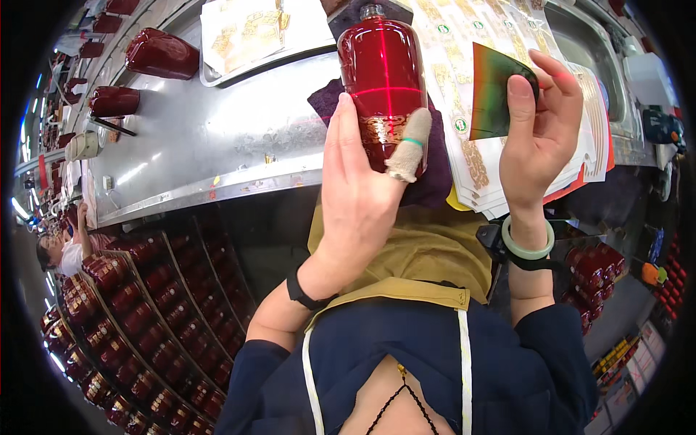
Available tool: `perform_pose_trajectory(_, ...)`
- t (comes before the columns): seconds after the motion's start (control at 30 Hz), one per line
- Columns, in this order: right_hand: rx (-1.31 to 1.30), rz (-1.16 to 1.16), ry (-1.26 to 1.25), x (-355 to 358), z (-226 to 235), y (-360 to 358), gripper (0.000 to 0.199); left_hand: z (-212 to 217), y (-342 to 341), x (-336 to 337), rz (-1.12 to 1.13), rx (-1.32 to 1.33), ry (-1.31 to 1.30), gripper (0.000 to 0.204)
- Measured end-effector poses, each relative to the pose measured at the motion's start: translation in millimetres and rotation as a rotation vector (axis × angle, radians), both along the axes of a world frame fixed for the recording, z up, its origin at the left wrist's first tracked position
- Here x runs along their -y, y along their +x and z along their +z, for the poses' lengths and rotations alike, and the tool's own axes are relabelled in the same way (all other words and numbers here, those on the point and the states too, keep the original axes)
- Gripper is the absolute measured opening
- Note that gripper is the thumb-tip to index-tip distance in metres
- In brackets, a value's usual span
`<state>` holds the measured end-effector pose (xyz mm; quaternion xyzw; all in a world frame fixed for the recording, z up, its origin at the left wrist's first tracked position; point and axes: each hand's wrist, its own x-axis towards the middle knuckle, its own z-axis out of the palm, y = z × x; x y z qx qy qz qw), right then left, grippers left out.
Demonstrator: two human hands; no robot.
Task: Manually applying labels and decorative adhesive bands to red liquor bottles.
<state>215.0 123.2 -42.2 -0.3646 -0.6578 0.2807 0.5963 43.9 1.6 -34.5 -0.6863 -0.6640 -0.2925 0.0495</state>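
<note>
A glossy dark red glass bottle [380,61] lies on a dark purple cloth [433,170], its neck pointing away from me. My left hand [360,192] grips its lower end, fingers along the left side and thumb on the right. That thumb wears a beige cloth finger cover [410,148] with a green band. Gold ornament [382,129] shows on the glass between fingers and thumb, and red light lines cross the bottle. To the right, my right hand [542,134] pinches a thin, bent, dark green sheet [496,94] between thumb and fingers, raised over the decal sheets.
White sheets with gold decals [475,170] cover the table's right part. A white tray [212,77] with gold pieces stands back left. Red bottles [163,54] stand on the metal table [254,130]. Racks of red bottles [156,312] fill the lower left; another person [69,250] is beyond.
</note>
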Motion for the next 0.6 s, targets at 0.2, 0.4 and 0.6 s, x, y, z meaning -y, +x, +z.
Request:
perform_pose_trajectory(0.2,0.069,-0.018,-0.276,16,13,-20,0.015,-7,4,-1,0.078,0.023,0.006,0.071)
perform_pose_trajectory(0.4,0.178,0.173,-0.337,40,23,-40,0.018,-23,-22,10,-0.022,0.387,-0.067,0.098)
perform_pose_trajectory(0.6,0.116,0.012,-0.428,21,1,-3,0.016,-24,-19,9,-0.057,0.388,0.022,0.09)
